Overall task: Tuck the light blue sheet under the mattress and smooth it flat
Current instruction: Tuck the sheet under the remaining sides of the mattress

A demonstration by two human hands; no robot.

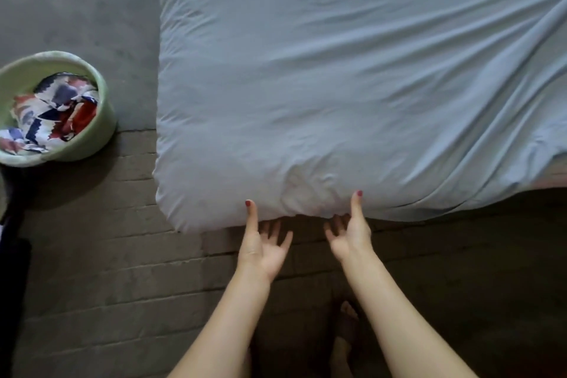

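**A:** While both hands are working the bed's near edge, how's it going?

**B:** Left hand and right hand are reaching under the mattress, fingers spread, gripping nothing. The light blue sheet is covering the near-left corner snugly; the right side's still hanging wrinkled and untucked.

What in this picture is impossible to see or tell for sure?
Head view, the only one:
- Fingertips of the left hand and right hand: hidden beneath the edge of the light blue sheet, so any tucking is unseen.
- Mattress: covered by the sheet.
- Right and far sides of the bed: cut off by the frame.
- Green basket: partly cropped at the left edge; its patterned cloth is too crumpled to identify.
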